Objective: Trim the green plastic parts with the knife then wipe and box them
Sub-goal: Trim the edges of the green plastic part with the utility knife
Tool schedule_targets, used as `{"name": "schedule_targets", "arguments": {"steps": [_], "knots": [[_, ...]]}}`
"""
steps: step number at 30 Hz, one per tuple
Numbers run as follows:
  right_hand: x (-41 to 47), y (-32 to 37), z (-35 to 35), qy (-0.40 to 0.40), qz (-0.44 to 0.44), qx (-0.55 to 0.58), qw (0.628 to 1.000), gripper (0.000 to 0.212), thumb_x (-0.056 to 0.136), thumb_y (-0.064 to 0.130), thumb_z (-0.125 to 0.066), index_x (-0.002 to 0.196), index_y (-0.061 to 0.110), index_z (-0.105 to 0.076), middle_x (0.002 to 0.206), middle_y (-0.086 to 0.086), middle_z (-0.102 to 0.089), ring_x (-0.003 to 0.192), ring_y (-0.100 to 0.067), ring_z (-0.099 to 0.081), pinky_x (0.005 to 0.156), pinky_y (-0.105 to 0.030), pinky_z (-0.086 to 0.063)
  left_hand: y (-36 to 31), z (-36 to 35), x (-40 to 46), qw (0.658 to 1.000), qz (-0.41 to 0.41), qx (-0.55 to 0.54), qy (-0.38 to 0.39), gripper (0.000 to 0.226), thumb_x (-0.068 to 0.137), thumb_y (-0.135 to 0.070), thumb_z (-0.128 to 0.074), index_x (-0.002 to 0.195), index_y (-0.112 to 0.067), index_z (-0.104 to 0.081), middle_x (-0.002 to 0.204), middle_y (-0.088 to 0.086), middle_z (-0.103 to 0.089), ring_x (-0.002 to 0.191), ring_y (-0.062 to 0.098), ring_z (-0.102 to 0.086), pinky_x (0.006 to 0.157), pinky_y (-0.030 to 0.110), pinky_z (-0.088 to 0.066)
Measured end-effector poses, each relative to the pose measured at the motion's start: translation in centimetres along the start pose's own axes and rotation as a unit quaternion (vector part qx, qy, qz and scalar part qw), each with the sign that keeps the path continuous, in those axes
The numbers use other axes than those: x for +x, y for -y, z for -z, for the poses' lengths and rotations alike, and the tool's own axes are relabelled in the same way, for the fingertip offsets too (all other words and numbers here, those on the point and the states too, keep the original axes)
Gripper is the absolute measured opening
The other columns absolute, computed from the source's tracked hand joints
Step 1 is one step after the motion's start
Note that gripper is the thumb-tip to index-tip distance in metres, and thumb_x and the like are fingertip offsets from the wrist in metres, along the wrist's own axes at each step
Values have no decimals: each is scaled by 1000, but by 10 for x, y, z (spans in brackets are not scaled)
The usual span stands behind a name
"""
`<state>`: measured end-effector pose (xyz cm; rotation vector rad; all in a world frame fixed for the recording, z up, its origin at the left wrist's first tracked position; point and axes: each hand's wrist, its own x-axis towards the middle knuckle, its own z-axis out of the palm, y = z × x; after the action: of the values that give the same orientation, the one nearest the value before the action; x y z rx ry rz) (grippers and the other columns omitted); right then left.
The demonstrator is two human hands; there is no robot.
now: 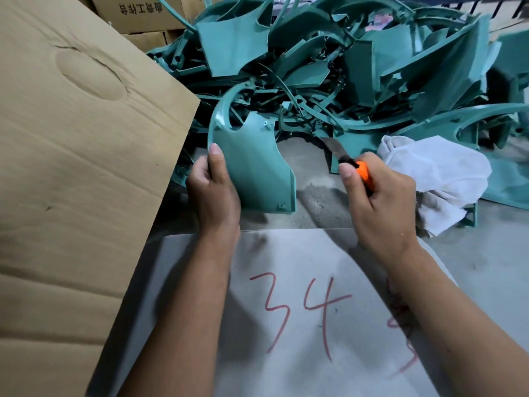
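My left hand [213,193] grips a green plastic part [252,164] by its left edge, thumb on its face, holding it upright above the floor. The part has a flat panel and a curved arm arching up at its top left. My right hand [378,202] is curled round the orange handle of a knife [350,161]; the steel blade points up and left, a short gap to the right of the part and not touching it.
A big heap of green plastic parts [357,61] fills the floor ahead. A white cloth [435,173] lies right of my right hand. A large cardboard flap [74,156] stands at left, more cartons [143,12] behind. A grey sheet [300,296] marked "34" lies under my forearms.
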<state>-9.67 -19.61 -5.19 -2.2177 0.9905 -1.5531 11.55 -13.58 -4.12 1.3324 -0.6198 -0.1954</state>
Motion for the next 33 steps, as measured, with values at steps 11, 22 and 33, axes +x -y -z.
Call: {"name": "schedule_targets", "arguments": {"steps": [11, 22, 33], "knots": [[-6, 0, 4, 69, 45, 13, 997, 29, 107, 32, -51, 84, 15, -49, 64, 8, -42, 58, -12, -39, 57, -29, -34, -1, -20, -21, 976, 29, -132, 171, 34, 86, -11, -68, 119, -18, -62, 112, 7, -76, 106, 27, -73, 97, 55, -57], [-11, 4, -2, 130, 81, -25, 988, 36, 104, 43, -49, 84, 13, -54, 64, 4, -45, 58, -26, -46, 55, -47, -42, -23, -15, -18, 912, 127, -310, 238, 34, 93, -1, -60, 127, -4, -60, 124, 16, -71, 113, 32, -70, 85, 41, -60], [3, -18, 13, -99, -67, -55, 991, 37, 109, 31, -51, 79, 10, -47, 59, 10, -40, 57, -15, -33, 58, -38, -22, -21, -12, -20, 906, 120, -317, 253, 33, 90, -1, -62, 123, -8, -63, 117, 10, -75, 107, 26, -73, 80, 37, -61]]}}
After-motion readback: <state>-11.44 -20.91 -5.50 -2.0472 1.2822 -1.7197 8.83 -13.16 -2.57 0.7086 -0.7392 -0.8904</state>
